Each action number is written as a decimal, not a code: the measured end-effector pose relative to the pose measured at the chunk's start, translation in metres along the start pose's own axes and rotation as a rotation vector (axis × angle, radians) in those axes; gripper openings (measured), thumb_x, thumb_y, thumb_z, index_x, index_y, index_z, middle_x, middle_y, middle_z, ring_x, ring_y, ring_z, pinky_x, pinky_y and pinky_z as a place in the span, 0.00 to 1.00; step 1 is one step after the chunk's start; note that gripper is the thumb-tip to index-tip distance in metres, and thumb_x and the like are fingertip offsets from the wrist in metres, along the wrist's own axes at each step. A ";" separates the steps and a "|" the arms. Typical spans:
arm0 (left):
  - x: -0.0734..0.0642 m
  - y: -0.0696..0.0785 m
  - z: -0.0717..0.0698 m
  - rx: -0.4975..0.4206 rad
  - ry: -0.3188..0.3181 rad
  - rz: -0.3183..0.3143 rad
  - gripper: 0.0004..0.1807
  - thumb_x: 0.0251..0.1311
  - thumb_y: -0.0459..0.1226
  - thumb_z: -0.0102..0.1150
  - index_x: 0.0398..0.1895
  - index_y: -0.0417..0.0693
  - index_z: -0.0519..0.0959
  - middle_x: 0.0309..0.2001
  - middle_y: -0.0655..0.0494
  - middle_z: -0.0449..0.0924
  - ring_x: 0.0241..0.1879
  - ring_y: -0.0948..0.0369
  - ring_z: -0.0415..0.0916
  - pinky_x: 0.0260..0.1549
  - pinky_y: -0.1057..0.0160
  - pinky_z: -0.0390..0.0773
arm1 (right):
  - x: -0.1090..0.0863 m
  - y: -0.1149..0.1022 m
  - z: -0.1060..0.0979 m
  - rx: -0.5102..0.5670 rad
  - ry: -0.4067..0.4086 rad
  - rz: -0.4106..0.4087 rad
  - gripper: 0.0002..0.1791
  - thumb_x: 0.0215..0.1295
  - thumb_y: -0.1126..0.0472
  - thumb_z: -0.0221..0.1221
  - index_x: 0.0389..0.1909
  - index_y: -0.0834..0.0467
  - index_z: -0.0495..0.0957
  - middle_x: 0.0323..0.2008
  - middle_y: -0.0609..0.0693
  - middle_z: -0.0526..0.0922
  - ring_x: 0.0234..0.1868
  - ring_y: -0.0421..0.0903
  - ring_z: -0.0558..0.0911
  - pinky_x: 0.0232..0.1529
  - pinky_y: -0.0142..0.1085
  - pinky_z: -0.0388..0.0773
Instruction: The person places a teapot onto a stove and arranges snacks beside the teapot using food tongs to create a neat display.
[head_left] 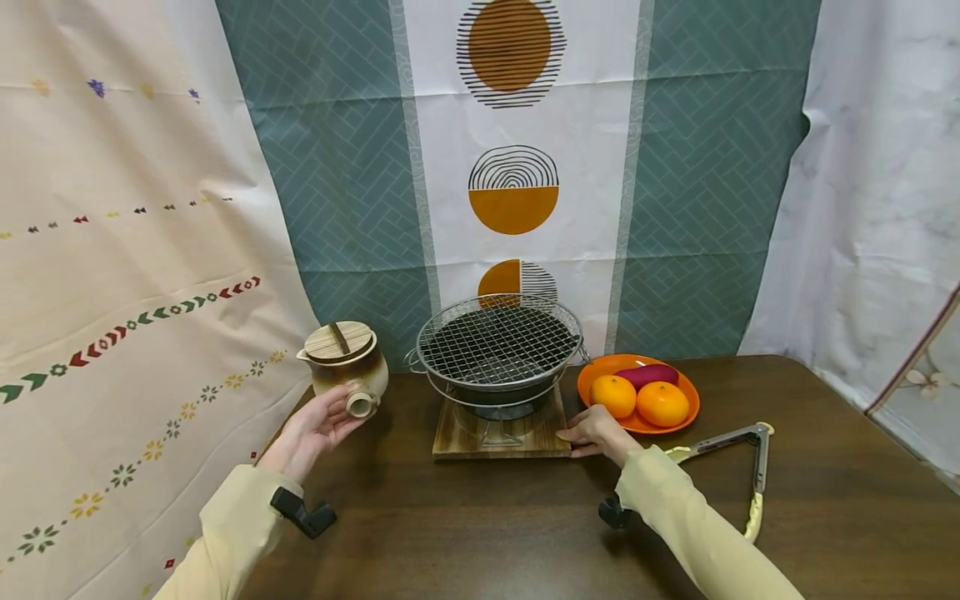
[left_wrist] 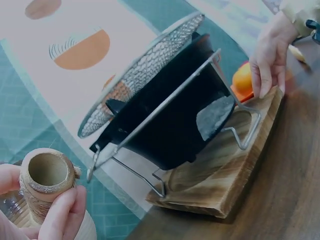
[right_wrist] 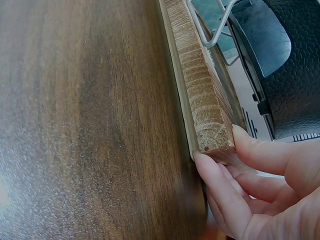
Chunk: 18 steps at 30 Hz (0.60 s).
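My left hand (head_left: pixel 318 427) grips a side-handled clay teapot (head_left: pixel 327 381) by its short hollow handle (left_wrist: pixel 37 192), fingers and thumb curled around it. A wooden lid (head_left: pixel 330 343) with a dark crossbar covers the pot, which is at the left end of the table. At the front right corner of a thick wooden board (head_left: pixel 453 440), my right hand (head_left: pixel 602 432) pinches the edge, thumb on top and fingers along the side and below. On that board stands a black tabletop grill (left_wrist: pixel 170 135) in a wire frame, topped by a round mesh rack (head_left: pixel 498 337).
Right of the board, an orange plate (head_left: pixel 693 412) carries two oranges (head_left: pixel 663 404) and a purple sweet potato (head_left: pixel 647 375). Metal tongs (head_left: pixel 759 467) with pale yellow grips lie open behind my right forearm. Patterned cloths (head_left: pixel 337 167) hang close along the table's back and left side.
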<state>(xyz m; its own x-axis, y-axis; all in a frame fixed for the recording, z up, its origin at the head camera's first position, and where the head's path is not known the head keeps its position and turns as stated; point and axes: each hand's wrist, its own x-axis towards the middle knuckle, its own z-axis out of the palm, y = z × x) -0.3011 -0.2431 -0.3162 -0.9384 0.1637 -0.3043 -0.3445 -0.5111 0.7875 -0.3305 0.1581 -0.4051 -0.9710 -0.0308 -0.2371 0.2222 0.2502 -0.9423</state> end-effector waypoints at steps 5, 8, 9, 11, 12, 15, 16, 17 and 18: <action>-0.002 0.009 0.007 -0.007 0.012 0.010 0.14 0.62 0.33 0.48 0.22 0.39 0.79 0.25 0.49 0.80 0.29 0.55 0.79 0.39 0.61 0.77 | 0.002 0.001 0.000 0.006 -0.007 0.019 0.19 0.54 0.72 0.62 0.44 0.79 0.70 0.30 0.60 0.74 0.28 0.50 0.74 0.31 0.42 0.80; -0.002 0.012 0.010 0.003 0.020 0.013 0.13 0.62 0.33 0.48 0.22 0.38 0.78 0.25 0.49 0.80 0.28 0.55 0.79 0.39 0.61 0.77 | 0.002 0.002 0.000 0.006 -0.013 0.020 0.20 0.54 0.72 0.62 0.44 0.80 0.69 0.30 0.60 0.74 0.28 0.50 0.75 0.31 0.42 0.80; -0.002 0.013 0.012 0.006 0.018 0.013 0.14 0.63 0.33 0.48 0.22 0.39 0.78 0.25 0.49 0.80 0.28 0.55 0.79 0.39 0.61 0.77 | 0.002 0.001 0.000 0.006 -0.012 0.020 0.19 0.54 0.72 0.62 0.44 0.79 0.69 0.30 0.60 0.74 0.27 0.50 0.74 0.31 0.42 0.80; -0.002 0.015 0.014 0.007 0.017 0.015 0.14 0.63 0.33 0.48 0.22 0.38 0.78 0.25 0.48 0.80 0.28 0.55 0.79 0.39 0.61 0.77 | 0.002 0.001 0.000 0.007 -0.014 0.016 0.19 0.54 0.72 0.62 0.44 0.80 0.69 0.30 0.60 0.74 0.27 0.50 0.74 0.31 0.42 0.80; -0.002 0.016 0.015 0.008 0.015 0.015 0.14 0.63 0.33 0.48 0.22 0.38 0.78 0.25 0.48 0.80 0.28 0.54 0.79 0.38 0.61 0.77 | 0.002 0.001 0.000 0.006 -0.015 0.014 0.19 0.54 0.72 0.62 0.44 0.79 0.69 0.30 0.60 0.74 0.27 0.49 0.74 0.31 0.42 0.80; -0.002 0.019 0.018 0.004 0.003 0.014 0.15 0.64 0.32 0.47 0.22 0.38 0.78 0.25 0.47 0.80 0.28 0.54 0.79 0.39 0.61 0.77 | 0.002 0.001 -0.001 0.005 -0.018 0.015 0.20 0.54 0.72 0.62 0.44 0.80 0.68 0.30 0.60 0.74 0.27 0.49 0.74 0.31 0.42 0.80; -0.002 0.019 0.019 0.006 0.001 0.017 0.15 0.64 0.32 0.47 0.22 0.38 0.78 0.25 0.47 0.80 0.28 0.54 0.79 0.39 0.60 0.77 | 0.002 0.000 0.000 0.006 -0.016 0.017 0.20 0.54 0.72 0.62 0.45 0.80 0.68 0.30 0.60 0.74 0.27 0.49 0.74 0.31 0.42 0.80; -0.002 0.020 0.019 0.006 -0.002 0.016 0.15 0.64 0.32 0.46 0.22 0.38 0.78 0.25 0.47 0.80 0.28 0.53 0.79 0.39 0.60 0.77 | 0.002 0.000 0.000 0.006 -0.016 0.019 0.21 0.54 0.72 0.62 0.45 0.80 0.68 0.31 0.60 0.74 0.27 0.50 0.74 0.31 0.42 0.80; -0.002 0.021 0.020 0.008 -0.002 0.020 0.15 0.64 0.32 0.46 0.22 0.38 0.78 0.25 0.47 0.80 0.28 0.53 0.79 0.39 0.60 0.77 | 0.002 0.000 0.000 0.005 -0.017 0.020 0.21 0.54 0.72 0.62 0.45 0.80 0.68 0.31 0.61 0.74 0.28 0.50 0.74 0.31 0.42 0.80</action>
<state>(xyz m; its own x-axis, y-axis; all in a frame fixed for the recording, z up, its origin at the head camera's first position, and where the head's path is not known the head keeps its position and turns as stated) -0.3068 -0.2373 -0.2882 -0.9451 0.1553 -0.2876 -0.3261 -0.5076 0.7975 -0.3325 0.1584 -0.4055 -0.9648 -0.0421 -0.2597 0.2418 0.2465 -0.9385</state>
